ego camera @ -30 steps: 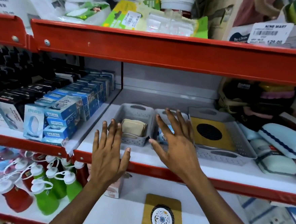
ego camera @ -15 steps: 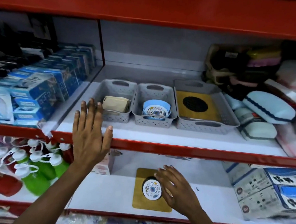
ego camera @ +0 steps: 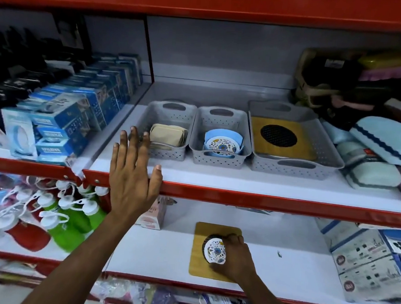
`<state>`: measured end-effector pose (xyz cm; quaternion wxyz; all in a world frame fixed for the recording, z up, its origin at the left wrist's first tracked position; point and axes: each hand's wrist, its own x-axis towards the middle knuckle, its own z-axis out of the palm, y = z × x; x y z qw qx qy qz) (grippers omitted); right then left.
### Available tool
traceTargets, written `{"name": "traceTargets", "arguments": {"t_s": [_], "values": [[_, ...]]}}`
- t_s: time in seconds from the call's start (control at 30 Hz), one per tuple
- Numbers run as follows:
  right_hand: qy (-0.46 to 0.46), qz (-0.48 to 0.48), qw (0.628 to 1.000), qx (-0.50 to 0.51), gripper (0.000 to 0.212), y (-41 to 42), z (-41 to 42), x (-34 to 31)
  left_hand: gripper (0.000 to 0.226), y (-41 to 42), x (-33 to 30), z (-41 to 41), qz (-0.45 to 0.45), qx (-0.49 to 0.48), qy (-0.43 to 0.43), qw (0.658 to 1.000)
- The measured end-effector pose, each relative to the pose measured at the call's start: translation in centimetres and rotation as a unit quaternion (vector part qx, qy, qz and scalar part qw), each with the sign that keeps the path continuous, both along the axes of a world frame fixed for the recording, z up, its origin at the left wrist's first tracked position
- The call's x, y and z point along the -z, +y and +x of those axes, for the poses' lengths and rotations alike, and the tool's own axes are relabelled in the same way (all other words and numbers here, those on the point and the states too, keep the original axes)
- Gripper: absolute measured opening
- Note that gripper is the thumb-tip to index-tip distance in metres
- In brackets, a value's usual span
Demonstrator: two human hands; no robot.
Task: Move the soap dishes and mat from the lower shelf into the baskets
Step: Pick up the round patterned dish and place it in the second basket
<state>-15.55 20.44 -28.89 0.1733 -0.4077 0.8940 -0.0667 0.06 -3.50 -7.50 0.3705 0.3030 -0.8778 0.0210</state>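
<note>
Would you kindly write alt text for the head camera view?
A right hand grips a round floral soap dish on a wooden mat on the lower shelf; the left hand rests open on the upper shelf edge near three grey baskets.

Shop stock sitting around the work area

Blue boxes [ego camera: 78,119] are standing in rows on the upper shelf's left, with pale blue cases [ego camera: 385,143] lying stacked on its right. Below, green bottles [ego camera: 71,226] and a red bottle [ego camera: 26,238] are leaning together at left, printed cartons [ego camera: 372,263] resting at right.
</note>
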Motion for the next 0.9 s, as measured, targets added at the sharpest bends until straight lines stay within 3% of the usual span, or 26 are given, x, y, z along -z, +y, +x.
{"name": "traceTargets", "arguments": {"t_s": [0.2, 0.5, 0.7, 0.9], "values": [[0.015, -0.01, 1.0, 0.02, 0.096, -0.1, 0.1, -1.0, 0.076, 0.0, 0.0, 0.0, 0.008, 0.0, -0.002, 1.0], [0.037, -0.322, 0.946, -0.002, 0.093, 1.1, 2.5, -10.8, 0.083, 0.2, 0.0, 0.0, 0.019, 0.001, 0.019, 1.0], [0.112, -0.419, 0.899, -0.065, 0.092, 1.3, 5.2, -17.7, 0.085, -0.1, 0.3, 0.0, 0.018, 0.004, 0.019, 1.0], [0.099, -0.472, 0.875, -0.04, 0.091, 0.3, 6.0, -22.9, 0.084, -0.2, 0.3, 0.2, 0.027, -0.001, -0.004, 1.0]]}}
